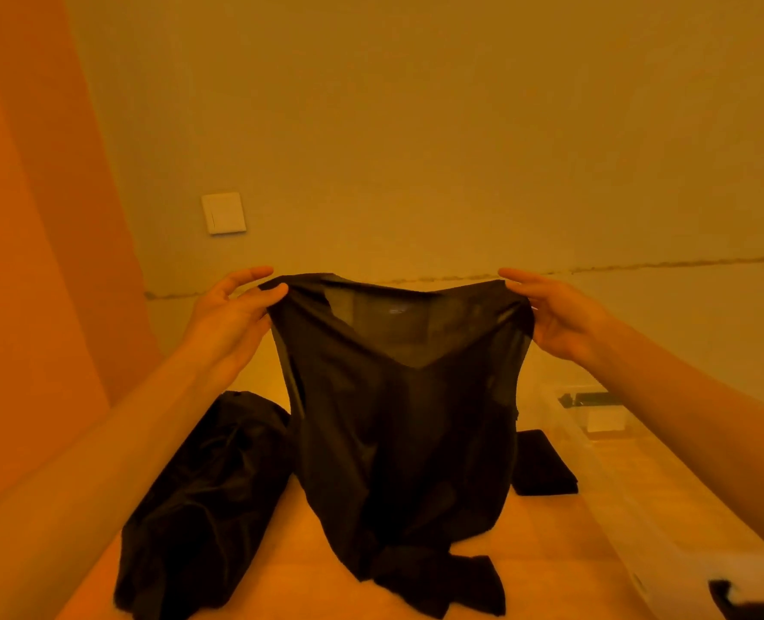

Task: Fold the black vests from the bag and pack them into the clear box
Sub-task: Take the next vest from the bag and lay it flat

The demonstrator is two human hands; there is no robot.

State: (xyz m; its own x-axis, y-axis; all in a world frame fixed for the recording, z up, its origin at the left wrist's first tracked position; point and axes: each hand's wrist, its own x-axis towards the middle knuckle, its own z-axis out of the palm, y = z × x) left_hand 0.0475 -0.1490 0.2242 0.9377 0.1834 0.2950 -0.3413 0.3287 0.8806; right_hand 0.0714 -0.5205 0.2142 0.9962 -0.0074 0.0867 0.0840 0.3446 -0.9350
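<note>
GRIP: left hand [232, 315], right hand [554, 317] each pinched a top corner of black vest [398, 418] | RISK: sheer fabric could slip a pinch, collapsing onto desk [532, 548], skewing fold.

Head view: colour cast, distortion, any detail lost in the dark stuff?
Head view: heavy orange cast; wide-angle bends the wall seam; the vest shows sheer near its top edge; the bag is near-black, folds barely readable.

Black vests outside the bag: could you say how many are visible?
2. One vest hangs between the left hand and right hand; a folded vest lies beside the clear box. The bag may hide more.
</note>
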